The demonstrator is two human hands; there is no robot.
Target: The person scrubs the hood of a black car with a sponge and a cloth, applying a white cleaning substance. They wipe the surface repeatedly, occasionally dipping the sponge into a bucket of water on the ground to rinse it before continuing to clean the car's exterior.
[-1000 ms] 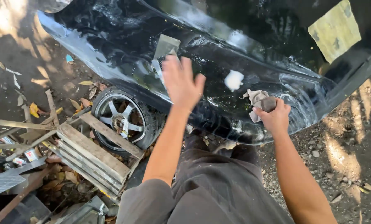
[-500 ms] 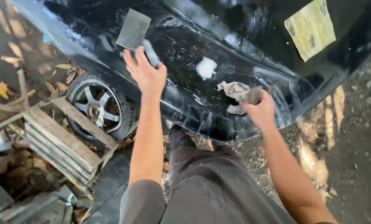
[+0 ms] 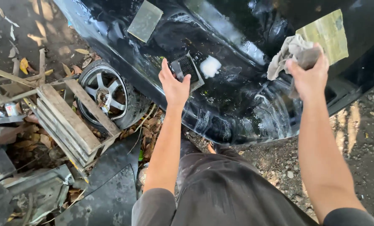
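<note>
Head view: a sanding block [image 3: 187, 70] is pressed on the wet black car panel [image 3: 237, 104] by the left hand [image 3: 174, 86]; a crumpled rag [image 3: 293, 52] is gripped by the closed right hand [image 3: 310, 77].

Glossy, wet black car panel [image 3: 237, 104]; my crumpled grey cloth rag [image 3: 289, 52]; rough weathered wooden crate [image 3: 67, 123]; matt sanding block [image 3: 187, 69].

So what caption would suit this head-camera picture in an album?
Left hand presses a dark sanding block on a wet black car panel; right hand lifts a grey rag.
</note>
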